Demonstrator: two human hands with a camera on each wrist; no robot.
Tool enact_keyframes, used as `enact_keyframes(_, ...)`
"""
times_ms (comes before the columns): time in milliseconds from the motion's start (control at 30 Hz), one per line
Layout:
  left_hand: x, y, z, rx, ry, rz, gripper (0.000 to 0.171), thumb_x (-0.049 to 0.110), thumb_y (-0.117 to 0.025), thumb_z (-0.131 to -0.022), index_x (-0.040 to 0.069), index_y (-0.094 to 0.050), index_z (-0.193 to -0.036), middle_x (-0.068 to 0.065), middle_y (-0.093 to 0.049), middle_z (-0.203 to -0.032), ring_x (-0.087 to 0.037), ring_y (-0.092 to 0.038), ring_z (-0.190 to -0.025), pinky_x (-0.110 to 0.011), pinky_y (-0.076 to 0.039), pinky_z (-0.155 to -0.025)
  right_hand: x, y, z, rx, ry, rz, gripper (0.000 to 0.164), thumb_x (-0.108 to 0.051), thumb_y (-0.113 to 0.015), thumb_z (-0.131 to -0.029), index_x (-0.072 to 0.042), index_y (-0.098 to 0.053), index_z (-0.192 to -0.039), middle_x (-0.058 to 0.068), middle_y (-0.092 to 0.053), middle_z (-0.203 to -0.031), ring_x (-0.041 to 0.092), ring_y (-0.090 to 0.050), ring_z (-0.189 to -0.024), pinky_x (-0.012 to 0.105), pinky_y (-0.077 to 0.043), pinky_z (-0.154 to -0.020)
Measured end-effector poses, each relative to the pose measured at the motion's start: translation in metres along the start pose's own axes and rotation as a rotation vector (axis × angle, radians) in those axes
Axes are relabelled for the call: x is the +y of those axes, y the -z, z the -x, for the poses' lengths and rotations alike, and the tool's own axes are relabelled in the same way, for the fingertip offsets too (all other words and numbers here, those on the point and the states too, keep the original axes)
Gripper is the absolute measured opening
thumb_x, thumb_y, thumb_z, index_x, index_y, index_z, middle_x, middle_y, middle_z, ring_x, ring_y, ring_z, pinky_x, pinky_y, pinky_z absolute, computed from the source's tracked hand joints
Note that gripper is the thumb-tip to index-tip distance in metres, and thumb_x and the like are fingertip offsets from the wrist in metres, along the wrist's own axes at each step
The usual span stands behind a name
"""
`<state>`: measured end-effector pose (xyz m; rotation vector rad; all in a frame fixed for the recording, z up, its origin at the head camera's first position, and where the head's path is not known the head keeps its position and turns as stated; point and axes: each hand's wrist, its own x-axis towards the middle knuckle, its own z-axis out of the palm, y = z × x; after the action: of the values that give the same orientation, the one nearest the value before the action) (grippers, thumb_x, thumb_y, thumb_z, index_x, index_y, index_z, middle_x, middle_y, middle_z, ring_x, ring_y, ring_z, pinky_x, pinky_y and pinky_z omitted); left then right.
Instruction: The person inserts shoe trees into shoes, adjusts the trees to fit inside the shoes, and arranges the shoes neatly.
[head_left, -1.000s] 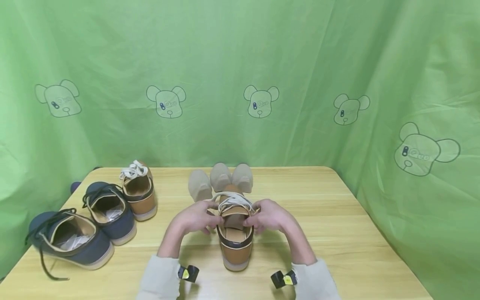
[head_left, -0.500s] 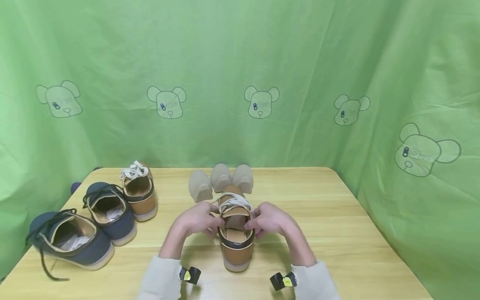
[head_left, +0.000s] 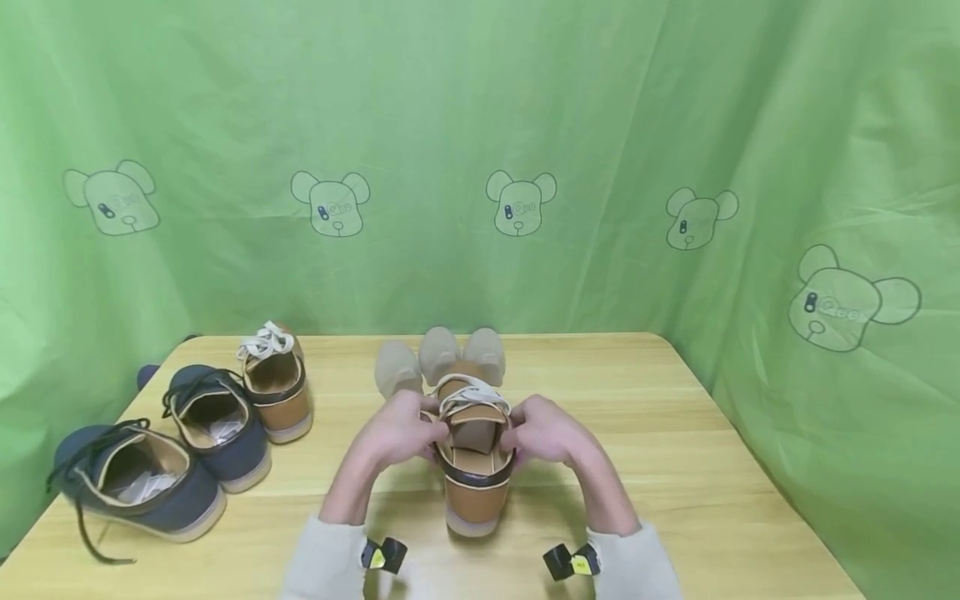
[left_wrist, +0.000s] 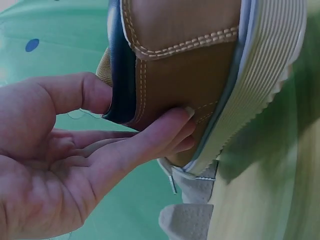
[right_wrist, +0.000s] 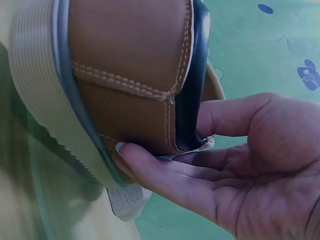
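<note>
White-laced brown leather shoe (head_left: 476, 454) between left hand (head_left: 403, 429) and right hand (head_left: 547, 429), both pinching its sides, thumbs inside, toe toward three rounded grey pieces (head_left: 438, 350) on far pale wooden tabletop (head_left: 750, 533).

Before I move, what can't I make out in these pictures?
Head: lower fingers of the left hand and right hand, mostly hidden by the hands themselves.
Both wrist views: rearmost part of the held brown shoe, cut off by the top edge.
Head: curtain lettering, too small.
</note>
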<state>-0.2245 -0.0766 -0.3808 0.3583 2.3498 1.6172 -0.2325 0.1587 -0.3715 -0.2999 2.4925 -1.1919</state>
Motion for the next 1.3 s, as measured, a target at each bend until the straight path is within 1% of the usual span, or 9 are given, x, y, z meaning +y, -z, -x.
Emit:
enact_keyframes(133,0.005,-0.003,-0.001,0.035,-0.009,0.041,0.041,0.001,-0.061,-0.087,-0.008,-0.063,-0.126,-0.019,-0.075,-0.089,-0.023,-0.074,-0.067,-0.04,-0.064,-0.067,-0.002,0.005,0.003,0.051,0.004,0.009,0.018,-0.005,-0.065,-0.081,0.004,-0.073,-0.094,0.01,-0.075,-0.081,0.021,-0.072,-0.066,0.032,-0.059,-0.071)
enact_keyframes(300,0.006,-0.012,-0.007,0.086,-0.015,0.16,0.05,-0.001,-0.058,-0.089,-0.011,-0.053,-0.138,-0.025,-0.074,-0.091,-0.025,-0.075,-0.071,-0.037,-0.064,-0.069,-0.001,0.012,0.005,0.144,0.017,0.048,0.017,-0.006,-0.06,-0.085,0.001,-0.073,-0.093,0.008,-0.073,-0.081,0.018,-0.07,-0.065,0.033,-0.058,-0.067)
enact_keyframes(600,0.008,-0.042,-0.016,0.19,-0.068,0.253,0.05,0.002,-0.063,-0.087,-0.008,-0.057,-0.136,-0.026,-0.075,-0.101,-0.027,-0.076,-0.076,-0.035,-0.064,-0.067,0.002,0.027,0.013,0.253,0.024,0.14,0.012,-0.002,-0.056,-0.082,-0.001,-0.066,-0.075,0.007,-0.066,-0.07,0.016,-0.057,-0.061,0.028,-0.044,-0.054)
enact_keyframes(733,0.011,-0.056,-0.018,0.226,-0.092,0.336,0.049,0.012,-0.069,-0.093,-0.003,-0.057,-0.137,-0.027,-0.074,-0.108,-0.035,-0.076,-0.09,-0.035,-0.064,-0.072,0.004,0.034,0.015,0.286,0.004,0.154,0.017,-0.001,-0.05,-0.081,-0.006,-0.058,-0.067,0.005,-0.059,-0.065,0.016,-0.05,-0.058,0.028,-0.04,-0.051)
enact_keyframes(867,0.015,-0.07,-0.018,0.22,-0.107,0.394,0.05,0.015,-0.072,-0.094,0.001,-0.055,-0.139,-0.028,-0.069,-0.12,-0.038,-0.072,-0.106,-0.036,-0.063,-0.08,0.008,0.043,0.018,0.322,-0.021,0.177,0.022,-0.002,-0.046,-0.084,-0.01,-0.054,-0.065,0.004,-0.054,-0.064,0.016,-0.045,-0.058,0.029,-0.039,-0.051)
enact_keyframes(1033,0.018,-0.085,-0.02,0.195,-0.112,0.382,0.058,0.014,-0.071,-0.094,0.002,-0.048,-0.145,-0.029,-0.062,-0.133,-0.035,-0.067,-0.118,-0.038,-0.06,-0.092,0.013,0.051,0.021,0.355,-0.05,0.202,0.023,-0.003,-0.046,-0.086,-0.008,-0.055,-0.066,0.005,-0.053,-0.065,0.018,-0.044,-0.059,0.03,-0.038,-0.052)
enact_keyframes(1167,0.017,-0.096,-0.027,0.182,-0.123,0.36,0.061,0.011,-0.067,-0.095,-0.002,-0.042,-0.149,-0.031,-0.057,-0.139,-0.036,-0.06,-0.128,-0.037,-0.056,-0.099,0.019,0.053,0.022,0.362,-0.065,0.206,0.021,-0.003,-0.046,-0.085,-0.006,-0.058,-0.068,0.006,-0.055,-0.066,0.019,-0.046,-0.06,0.03,-0.039,-0.053)
enact_keyframes(1233,0.016,-0.101,-0.032,0.186,-0.121,0.319,0.06,0.009,-0.064,-0.096,-0.005,-0.041,-0.15,-0.031,-0.057,-0.139,-0.035,-0.061,-0.128,-0.034,-0.057,-0.097,0.023,0.053,0.019,0.363,-0.081,0.209,0.02,-0.003,-0.045,-0.083,-0.007,-0.054,-0.066,0.005,-0.052,-0.064,0.018,-0.044,-0.059,0.029,-0.038,-0.052)
enact_keyframes(1300,0.015,-0.106,-0.039,0.196,-0.113,0.249,0.058,0.008,-0.06,-0.097,-0.007,-0.04,-0.15,-0.029,-0.064,-0.129,-0.03,-0.071,-0.111,-0.029,-0.061,-0.085,0.029,0.054,0.016,0.36,-0.099,0.214,0.021,-0.002,-0.045,-0.082,-0.01,-0.049,-0.063,0.003,-0.047,-0.061,0.017,-0.042,-0.057,0.028,-0.037,-0.051)
